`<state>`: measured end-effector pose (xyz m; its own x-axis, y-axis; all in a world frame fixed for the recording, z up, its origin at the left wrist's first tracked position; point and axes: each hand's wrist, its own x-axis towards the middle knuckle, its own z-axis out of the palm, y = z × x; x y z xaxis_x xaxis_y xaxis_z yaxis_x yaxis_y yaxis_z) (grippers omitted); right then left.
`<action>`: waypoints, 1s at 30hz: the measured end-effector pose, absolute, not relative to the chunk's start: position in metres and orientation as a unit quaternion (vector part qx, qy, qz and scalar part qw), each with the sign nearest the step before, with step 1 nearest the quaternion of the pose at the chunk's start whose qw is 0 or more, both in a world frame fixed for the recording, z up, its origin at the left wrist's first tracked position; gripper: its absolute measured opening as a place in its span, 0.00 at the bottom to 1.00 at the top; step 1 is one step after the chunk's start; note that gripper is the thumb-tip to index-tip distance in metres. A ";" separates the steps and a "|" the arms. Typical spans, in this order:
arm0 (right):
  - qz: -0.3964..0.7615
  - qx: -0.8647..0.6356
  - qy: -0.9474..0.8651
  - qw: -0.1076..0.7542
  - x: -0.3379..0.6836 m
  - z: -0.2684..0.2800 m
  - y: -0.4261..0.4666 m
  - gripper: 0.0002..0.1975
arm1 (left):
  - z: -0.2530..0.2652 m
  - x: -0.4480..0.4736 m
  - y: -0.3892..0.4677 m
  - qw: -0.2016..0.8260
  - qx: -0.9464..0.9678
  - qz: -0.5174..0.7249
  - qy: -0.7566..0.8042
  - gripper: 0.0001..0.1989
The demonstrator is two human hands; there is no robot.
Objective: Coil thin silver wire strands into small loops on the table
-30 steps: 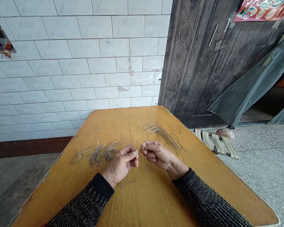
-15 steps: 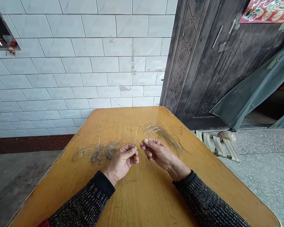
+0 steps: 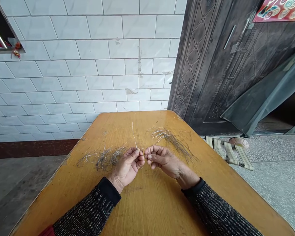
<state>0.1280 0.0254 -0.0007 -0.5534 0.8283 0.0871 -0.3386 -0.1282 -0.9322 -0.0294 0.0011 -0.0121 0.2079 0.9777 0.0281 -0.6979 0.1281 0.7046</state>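
Between thumb and fingertips, my left hand (image 3: pixel 127 164) pinches a thin wire (image 3: pixel 133 132), whose free end sticks up and away over the table. Close beside it on the right, my right hand (image 3: pixel 163 160) is closed too, its fingertips meeting the wire near the left fingers. How the wire runs between the hands is partly hidden. Left of my left hand lie tangled, coiled silvery wires (image 3: pixel 104 159). Beyond my right hand a bundle of straighter loose wires (image 3: pixel 173 139) is spread out slantwise.
Both hands are above a yellow-brown wooden table (image 3: pixel 142 209). A white tiled wall (image 3: pixel 100 68) stands behind it, with a dark carved door (image 3: pixel 199 72) to the right. On the floor at right is a striped strap seat (image 3: pixel 232 152), near a hanging grey-green curtain (image 3: pixel 263 95).
My hands have come closer together, fingertips nearly touching. The wire's long end now stands up from my left hand. My right fingers have turned inward, and the view has shifted slightly.
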 end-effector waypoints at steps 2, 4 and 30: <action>0.702 -0.240 -0.524 0.418 0.126 -0.001 0.025 0.11 | -0.012 -0.029 0.001 0.721 0.300 0.580 0.230 0.06; 0.692 -0.241 -0.532 0.425 0.125 -0.002 0.025 0.11 | -0.012 -0.029 0.000 0.728 0.296 0.573 0.233 0.06; 0.675 -0.234 -0.517 0.472 0.125 -0.001 0.024 0.11 | -0.013 -0.028 -0.001 0.696 0.322 0.582 0.270 0.10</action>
